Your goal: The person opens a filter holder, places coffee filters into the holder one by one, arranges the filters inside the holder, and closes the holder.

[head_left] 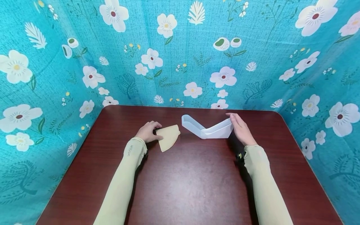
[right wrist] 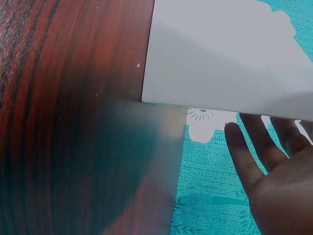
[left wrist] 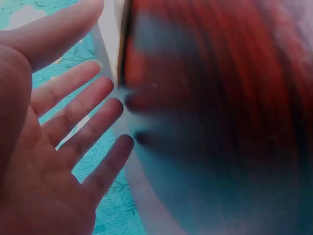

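Note:
My left hand (head_left: 148, 132) rests on the table by a fan-shaped cream piece (head_left: 168, 137), which looks like a folded coffee filter with a small tab at its right corner. In the head view its thumb overlaps the piece's left edge. The left wrist view shows that hand's fingers (left wrist: 105, 93) straight and spread, tips at the tabletop. My right hand (head_left: 240, 128) lies along the right end of a white V-shaped folding case (head_left: 216, 134), spread open with two shallow halves. Straight fingers (right wrist: 238, 147) reach the case's lower edge in the right wrist view; its thumb is hidden there.
Both things sit near the back of a glossy dark red-brown table (head_left: 191, 181). Behind it and at both sides hangs a turquoise flowered cloth (head_left: 180, 62). A dark strap (head_left: 240, 155) shows at the right wrist.

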Demonstrator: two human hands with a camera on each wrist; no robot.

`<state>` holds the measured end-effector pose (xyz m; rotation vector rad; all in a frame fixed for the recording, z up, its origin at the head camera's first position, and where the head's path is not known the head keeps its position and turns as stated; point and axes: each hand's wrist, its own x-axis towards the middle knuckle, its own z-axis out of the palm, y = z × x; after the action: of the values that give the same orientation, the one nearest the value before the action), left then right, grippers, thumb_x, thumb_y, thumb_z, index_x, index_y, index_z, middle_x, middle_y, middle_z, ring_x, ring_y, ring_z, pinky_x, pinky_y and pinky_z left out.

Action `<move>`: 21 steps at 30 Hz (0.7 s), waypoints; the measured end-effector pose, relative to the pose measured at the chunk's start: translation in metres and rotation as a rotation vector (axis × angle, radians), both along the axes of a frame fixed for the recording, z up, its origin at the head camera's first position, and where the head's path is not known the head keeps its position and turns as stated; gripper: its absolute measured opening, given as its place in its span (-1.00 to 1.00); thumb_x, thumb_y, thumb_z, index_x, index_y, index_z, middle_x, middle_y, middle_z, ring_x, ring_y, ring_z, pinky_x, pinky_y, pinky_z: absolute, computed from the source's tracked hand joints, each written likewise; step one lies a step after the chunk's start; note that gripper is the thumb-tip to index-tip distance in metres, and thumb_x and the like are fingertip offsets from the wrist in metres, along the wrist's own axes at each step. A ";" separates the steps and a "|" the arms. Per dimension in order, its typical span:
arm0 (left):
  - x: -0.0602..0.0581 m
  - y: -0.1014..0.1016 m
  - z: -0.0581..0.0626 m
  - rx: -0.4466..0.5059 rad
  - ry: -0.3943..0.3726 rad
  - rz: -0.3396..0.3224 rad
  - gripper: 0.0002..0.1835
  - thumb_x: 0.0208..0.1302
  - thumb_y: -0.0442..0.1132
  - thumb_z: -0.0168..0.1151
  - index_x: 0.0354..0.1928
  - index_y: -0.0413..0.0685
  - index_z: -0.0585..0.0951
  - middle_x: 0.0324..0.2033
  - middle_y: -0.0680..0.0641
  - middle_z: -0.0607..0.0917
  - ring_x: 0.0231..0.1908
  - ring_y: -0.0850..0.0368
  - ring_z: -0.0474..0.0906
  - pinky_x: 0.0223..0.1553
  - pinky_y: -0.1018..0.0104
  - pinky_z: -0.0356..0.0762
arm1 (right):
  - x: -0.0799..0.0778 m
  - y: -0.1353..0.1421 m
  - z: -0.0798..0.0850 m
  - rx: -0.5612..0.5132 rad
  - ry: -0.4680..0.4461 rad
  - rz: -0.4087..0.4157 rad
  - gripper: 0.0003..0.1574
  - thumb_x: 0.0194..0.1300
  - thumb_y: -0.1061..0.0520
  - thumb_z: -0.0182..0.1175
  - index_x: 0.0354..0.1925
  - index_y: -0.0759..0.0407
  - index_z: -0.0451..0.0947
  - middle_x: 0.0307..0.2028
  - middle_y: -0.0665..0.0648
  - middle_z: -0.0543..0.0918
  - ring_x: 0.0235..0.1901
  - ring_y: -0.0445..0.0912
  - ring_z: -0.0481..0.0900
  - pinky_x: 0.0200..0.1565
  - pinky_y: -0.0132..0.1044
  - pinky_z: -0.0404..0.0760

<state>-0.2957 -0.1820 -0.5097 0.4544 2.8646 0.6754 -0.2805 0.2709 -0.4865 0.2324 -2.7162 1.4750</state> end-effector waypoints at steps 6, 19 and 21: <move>0.000 0.002 -0.001 -0.032 0.008 0.005 -0.51 0.18 -0.04 0.56 0.11 -0.01 0.64 0.04 -0.10 0.63 0.15 -0.08 0.48 0.19 -0.07 0.52 | 0.000 -0.002 0.001 0.006 0.001 -0.001 -0.26 0.68 -0.26 -0.28 0.50 0.15 0.30 0.47 0.32 0.35 0.41 0.24 0.28 0.44 0.28 0.22; -0.005 0.004 -0.001 0.071 0.016 -0.022 -0.45 0.09 -0.21 0.62 0.14 -0.11 0.66 -0.15 -0.14 0.63 -0.09 -0.06 0.56 0.06 0.02 0.52 | 0.001 -0.001 -0.001 -0.001 -0.014 0.001 -0.29 0.70 -0.21 -0.29 0.52 0.17 0.26 0.49 0.32 0.31 0.44 0.25 0.24 0.46 0.31 0.19; -0.005 0.004 -0.001 0.078 0.026 -0.018 -0.45 0.05 -0.23 0.63 0.12 -0.11 0.68 -0.17 -0.15 0.62 -0.11 -0.06 0.56 0.03 0.02 0.53 | 0.001 -0.002 0.000 -0.001 -0.014 0.001 -0.28 0.70 -0.22 -0.29 0.52 0.17 0.26 0.49 0.32 0.31 0.43 0.24 0.25 0.45 0.30 0.21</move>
<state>-0.3003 -0.1775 -0.5104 0.5027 2.8625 0.7862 -0.2793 0.2690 -0.4870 0.2248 -2.7268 1.4839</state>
